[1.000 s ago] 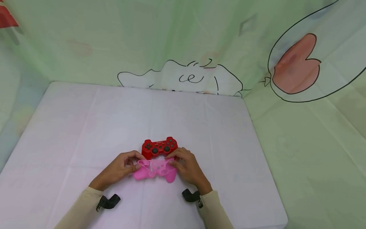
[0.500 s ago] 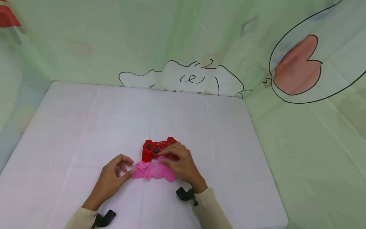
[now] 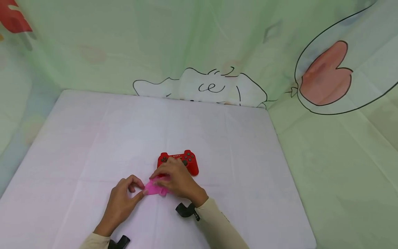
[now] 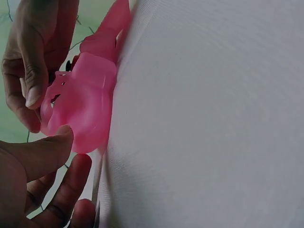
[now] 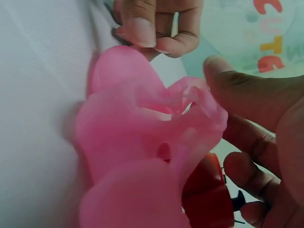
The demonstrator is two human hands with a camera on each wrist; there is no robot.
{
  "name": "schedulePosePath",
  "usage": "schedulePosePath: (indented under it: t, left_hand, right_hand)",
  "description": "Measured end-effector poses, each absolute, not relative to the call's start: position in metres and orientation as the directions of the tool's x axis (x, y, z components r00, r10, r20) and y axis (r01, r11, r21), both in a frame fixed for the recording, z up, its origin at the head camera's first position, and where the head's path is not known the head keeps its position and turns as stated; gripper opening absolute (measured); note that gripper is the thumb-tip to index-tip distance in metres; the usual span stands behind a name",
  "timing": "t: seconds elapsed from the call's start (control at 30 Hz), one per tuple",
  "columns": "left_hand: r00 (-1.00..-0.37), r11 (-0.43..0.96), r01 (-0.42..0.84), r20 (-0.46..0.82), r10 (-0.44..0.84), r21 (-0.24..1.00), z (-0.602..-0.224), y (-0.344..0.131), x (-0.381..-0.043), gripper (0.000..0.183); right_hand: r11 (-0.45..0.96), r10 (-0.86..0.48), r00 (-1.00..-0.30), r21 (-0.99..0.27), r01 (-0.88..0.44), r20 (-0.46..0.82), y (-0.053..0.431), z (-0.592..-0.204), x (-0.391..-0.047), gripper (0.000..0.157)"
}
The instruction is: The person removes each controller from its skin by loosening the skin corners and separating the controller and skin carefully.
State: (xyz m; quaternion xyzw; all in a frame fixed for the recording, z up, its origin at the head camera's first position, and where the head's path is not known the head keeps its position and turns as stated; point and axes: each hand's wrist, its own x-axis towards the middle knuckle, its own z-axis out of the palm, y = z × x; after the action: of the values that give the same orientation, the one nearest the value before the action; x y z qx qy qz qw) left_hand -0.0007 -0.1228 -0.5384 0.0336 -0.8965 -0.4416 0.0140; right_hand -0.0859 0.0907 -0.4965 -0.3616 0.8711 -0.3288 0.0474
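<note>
A soft pink game controller cover [image 3: 152,188] lies on the white table, partly hidden behind the right hand. My left hand [image 3: 121,204] pinches its left end between thumb and forefinger; the left wrist view has the thumb over the rounded grip of the cover [image 4: 90,104]. With thumb and fingertips, my right hand [image 3: 178,181] pinches the upper edge of the cover's left half. Folded openings show in the cover [image 5: 142,114] in the right wrist view. Just beyond it sits a red Sony game controller [image 3: 192,164], buttons up, its left part covered by the right hand.
The white-covered table [image 3: 233,207] has its far edge against a green printed curtain [image 3: 124,41]. More curtain hangs along both sides. A black wrist camera mount [image 3: 185,210] sits below the right wrist, another [image 3: 119,242] at the left sleeve.
My right hand has moved left along the cover, from its right end to the left half. The left hand has shifted lower, to the cover's left tip. The red controller stays in place.
</note>
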Motion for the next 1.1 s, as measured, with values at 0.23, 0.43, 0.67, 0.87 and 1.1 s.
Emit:
schedulePosePath:
  t: [0.23, 0.43, 0.67, 0.87, 1.1]
  left_hand:
    - [-0.994, 0.640, -0.059, 0.015, -0.109, 0.766, -0.539, -0.120, -0.002, 0.030]
    - [-0.993, 0.650, -0.054, 0.029, -0.117, 0.758, -0.539, -0.119, -0.002, 0.031]
    - [-0.989, 0.623, -0.017, 0.079, -0.126, 0.782, -0.536, -0.120, 0.004, 0.036]
    - [-0.989, 0.553, -0.043, 0.042, -0.140, 0.832, -0.529, -0.120, 0.018, 0.038]
    - [-0.990, 0.536, -0.031, 0.048, -0.133, 0.843, -0.528, -0.117, 0.025, 0.037]
  right_hand:
    - [0.591, -0.643, -0.753, -0.535, -0.604, 0.139, 0.086, -0.497, -0.084, 0.025]
    - [0.614, -0.614, -0.776, -0.529, -0.586, 0.147, 0.082, -0.497, -0.083, 0.016]
    - [0.579, -0.536, -0.832, -0.654, -0.486, 0.143, 0.087, -0.496, -0.088, 0.009]
    - [0.503, -0.506, -0.846, -0.739, -0.449, 0.170, 0.089, -0.493, -0.093, 0.013]
    - [0.479, -0.525, -0.835, -0.754, -0.450, 0.165, 0.083, -0.492, -0.092, 0.010]
